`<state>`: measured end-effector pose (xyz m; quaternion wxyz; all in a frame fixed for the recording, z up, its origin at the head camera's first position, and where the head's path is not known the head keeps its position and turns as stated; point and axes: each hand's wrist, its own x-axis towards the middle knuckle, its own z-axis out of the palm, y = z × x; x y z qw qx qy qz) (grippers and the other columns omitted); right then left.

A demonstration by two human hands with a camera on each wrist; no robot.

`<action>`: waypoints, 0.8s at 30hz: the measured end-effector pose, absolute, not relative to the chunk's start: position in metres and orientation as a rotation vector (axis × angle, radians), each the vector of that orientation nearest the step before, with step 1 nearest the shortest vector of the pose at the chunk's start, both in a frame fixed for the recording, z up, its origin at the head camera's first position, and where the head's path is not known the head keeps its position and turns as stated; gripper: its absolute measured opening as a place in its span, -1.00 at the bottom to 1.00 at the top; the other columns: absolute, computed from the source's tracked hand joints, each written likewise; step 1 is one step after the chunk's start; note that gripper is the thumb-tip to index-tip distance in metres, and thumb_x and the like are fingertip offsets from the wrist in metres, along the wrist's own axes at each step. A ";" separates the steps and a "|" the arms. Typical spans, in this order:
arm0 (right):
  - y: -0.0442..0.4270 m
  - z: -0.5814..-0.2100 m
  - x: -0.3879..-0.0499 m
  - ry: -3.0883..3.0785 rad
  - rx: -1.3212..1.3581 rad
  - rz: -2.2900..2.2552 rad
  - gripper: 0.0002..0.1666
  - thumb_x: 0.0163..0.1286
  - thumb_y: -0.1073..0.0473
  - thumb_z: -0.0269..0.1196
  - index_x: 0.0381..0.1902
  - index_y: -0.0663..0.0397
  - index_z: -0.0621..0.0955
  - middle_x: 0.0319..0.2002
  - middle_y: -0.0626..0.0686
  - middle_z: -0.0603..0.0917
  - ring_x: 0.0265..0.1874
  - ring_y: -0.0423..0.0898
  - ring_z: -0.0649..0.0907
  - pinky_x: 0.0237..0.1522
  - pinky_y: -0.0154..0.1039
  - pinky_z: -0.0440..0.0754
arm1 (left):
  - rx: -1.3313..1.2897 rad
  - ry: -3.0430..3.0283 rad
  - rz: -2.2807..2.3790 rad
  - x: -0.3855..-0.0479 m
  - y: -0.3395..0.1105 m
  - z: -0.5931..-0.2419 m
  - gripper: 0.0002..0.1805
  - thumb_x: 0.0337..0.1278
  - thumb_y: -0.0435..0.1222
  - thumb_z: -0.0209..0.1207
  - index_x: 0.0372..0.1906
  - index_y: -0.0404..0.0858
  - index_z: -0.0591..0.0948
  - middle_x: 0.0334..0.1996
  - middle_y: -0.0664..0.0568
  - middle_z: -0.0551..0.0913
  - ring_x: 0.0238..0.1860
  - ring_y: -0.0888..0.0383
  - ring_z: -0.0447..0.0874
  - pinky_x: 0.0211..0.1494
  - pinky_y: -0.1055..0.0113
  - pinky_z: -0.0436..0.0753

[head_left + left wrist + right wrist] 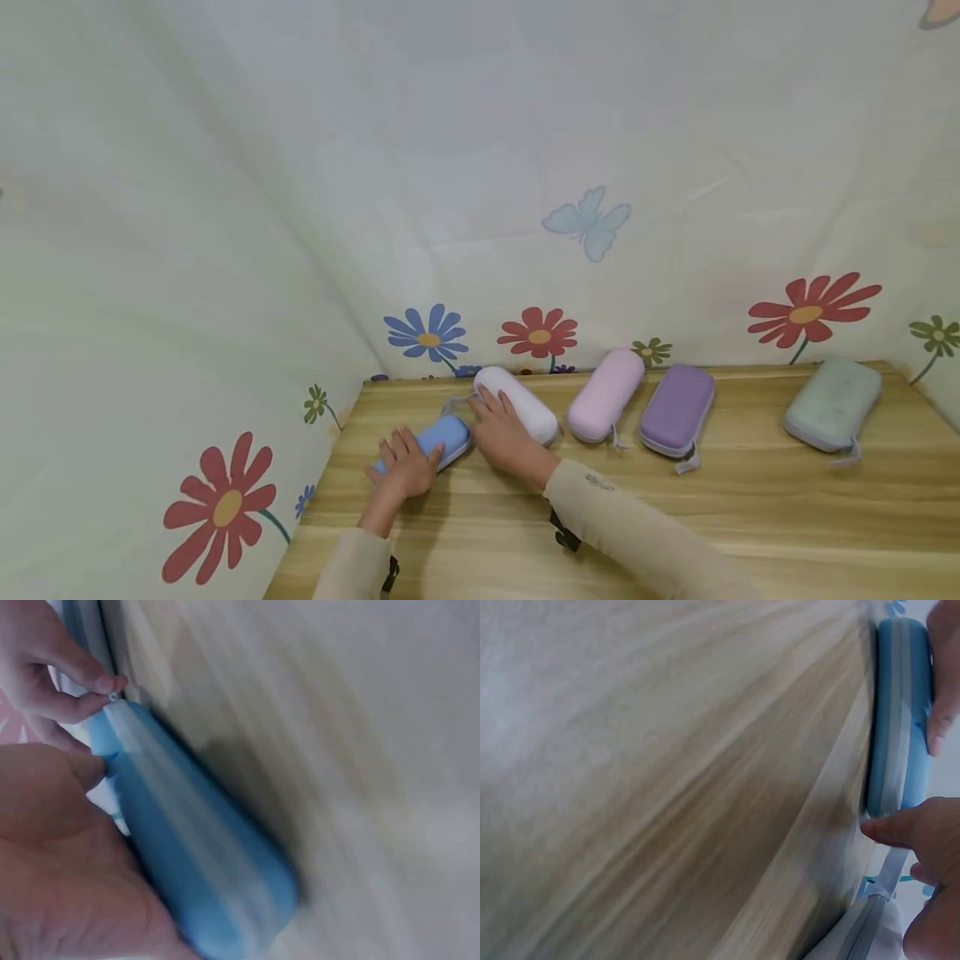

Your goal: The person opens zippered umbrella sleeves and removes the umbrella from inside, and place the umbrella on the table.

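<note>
The blue case (pixel 447 437) lies on the tabletop (pixel 750 508), clasped by the left grip (pixel 407 467), while the right grip (pixel 499 430) pinches its zipper pull (pixel 113 697) (a quite tiny thing); the pinch may slip, or the case may turn if clasped too loosely

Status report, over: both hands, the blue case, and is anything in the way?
Left hand holding blue case; right hand pinching its zipper pull. Case looks closed. White case close by, perhaps slightly in the way.
</note>
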<state>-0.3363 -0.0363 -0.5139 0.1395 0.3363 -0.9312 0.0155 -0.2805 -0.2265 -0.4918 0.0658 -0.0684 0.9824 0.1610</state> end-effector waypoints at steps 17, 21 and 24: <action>-0.039 -0.514 -0.355 -2.663 0.907 -0.083 -0.75 0.53 0.09 0.19 -0.08 -0.18 0.80 0.50 0.08 0.33 0.59 0.17 0.07 0.53 0.20 0.05 | 1.151 3.044 0.054 -0.296 -0.269 -0.504 -0.20 0.54 0.06 -0.01 0.61 -0.31 0.11 0.61 -0.21 0.04 0.58 -0.33 -0.08 0.48 -0.29 0.15; -0.038 -0.516 -0.353 -2.679 0.897 -0.065 -0.75 0.54 0.07 0.18 -0.15 -0.19 0.81 0.50 0.08 0.33 0.59 0.16 0.06 0.53 0.21 0.04 | 1.177 2.984 0.273 -0.297 -0.265 -0.520 -0.27 0.61 -0.06 -0.09 0.59 -0.44 0.07 0.58 -0.33 0.04 0.53 -0.45 -0.04 0.45 -0.30 0.18; -0.038 -0.516 -0.351 -2.681 0.879 -0.063 -0.74 0.55 0.06 0.18 -0.18 -0.19 0.81 0.49 0.06 0.34 0.58 0.17 0.08 0.51 0.21 0.07 | 1.108 3.016 0.337 -0.292 -0.257 -0.523 -0.30 0.62 -0.11 -0.09 0.57 -0.48 0.09 0.57 -0.37 0.06 0.52 -0.47 -0.02 0.46 -0.28 0.19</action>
